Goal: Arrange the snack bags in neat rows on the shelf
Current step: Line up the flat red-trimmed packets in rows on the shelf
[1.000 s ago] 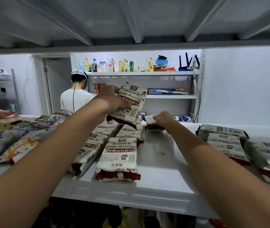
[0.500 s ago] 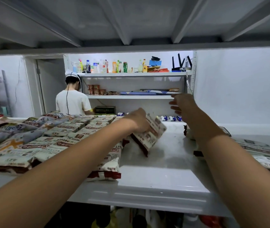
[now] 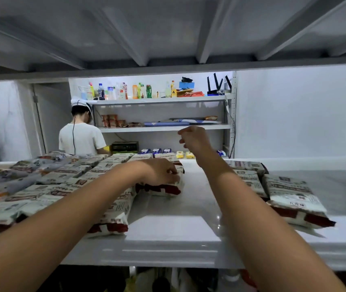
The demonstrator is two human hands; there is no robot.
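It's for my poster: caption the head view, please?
Left hand holds a snack bag on the shelf; right hand hovers.

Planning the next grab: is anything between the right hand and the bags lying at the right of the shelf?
Nothing visible. The right hand is raised over bare shelf; the right-side bags lie uncovered beside its forearm. The left hand holds a snack bag further left.
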